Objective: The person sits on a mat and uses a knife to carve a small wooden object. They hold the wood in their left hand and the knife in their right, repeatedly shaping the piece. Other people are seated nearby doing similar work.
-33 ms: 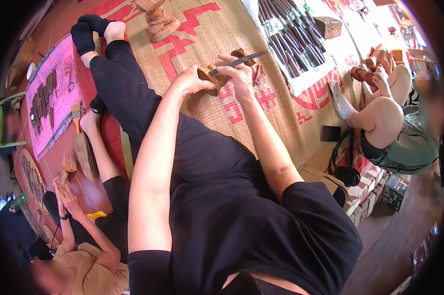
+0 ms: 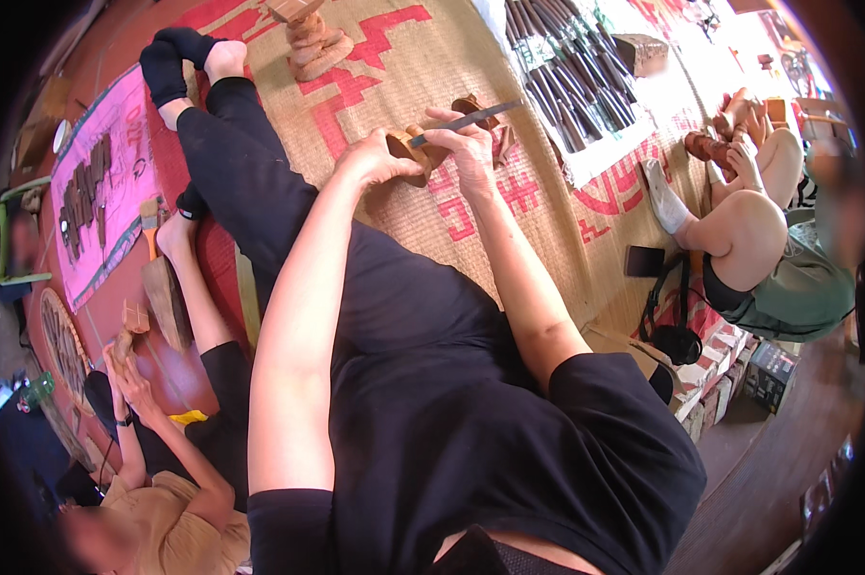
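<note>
My left hand (image 2: 370, 158) is closed round a brown carved wooden piece (image 2: 410, 167), thumb along its near side. My right hand (image 2: 466, 149) grips a long flat grey metal file (image 2: 495, 110). The file's bluish lower end rests at or just over the wooden piece; exact contact cannot be made out. Its other end points up and right. Just beyond my right hand, another dark brown carved wooden piece (image 2: 471, 105) lies on the woven mat (image 2: 384, 254).
Carving tools (image 2: 571, 72) in rows lie on white cloth at upper right, by a wooden block (image 2: 640, 54). A stacked wooden carving (image 2: 317, 48) stands ahead. People sit left and right, each holding wood. A black phone (image 2: 644, 261) lies at right; more tools (image 2: 87, 192) cover a pink cloth.
</note>
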Action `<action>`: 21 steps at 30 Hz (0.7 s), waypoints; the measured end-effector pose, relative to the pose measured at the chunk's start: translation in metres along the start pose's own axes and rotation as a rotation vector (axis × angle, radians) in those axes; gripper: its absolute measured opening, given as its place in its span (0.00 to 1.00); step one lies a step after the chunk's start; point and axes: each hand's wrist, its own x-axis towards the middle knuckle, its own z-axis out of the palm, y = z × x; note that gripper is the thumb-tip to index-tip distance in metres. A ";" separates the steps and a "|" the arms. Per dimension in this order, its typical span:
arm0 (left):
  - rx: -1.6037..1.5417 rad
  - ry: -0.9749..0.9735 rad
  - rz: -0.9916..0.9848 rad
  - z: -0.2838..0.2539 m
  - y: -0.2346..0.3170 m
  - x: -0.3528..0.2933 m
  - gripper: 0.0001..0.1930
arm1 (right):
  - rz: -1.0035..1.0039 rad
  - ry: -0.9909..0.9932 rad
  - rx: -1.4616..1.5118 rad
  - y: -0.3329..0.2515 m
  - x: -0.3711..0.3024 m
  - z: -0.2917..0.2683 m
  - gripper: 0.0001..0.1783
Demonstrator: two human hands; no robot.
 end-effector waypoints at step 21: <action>0.072 0.056 -0.061 0.008 0.006 -0.005 0.51 | 0.062 0.014 -0.030 -0.013 0.013 0.004 0.14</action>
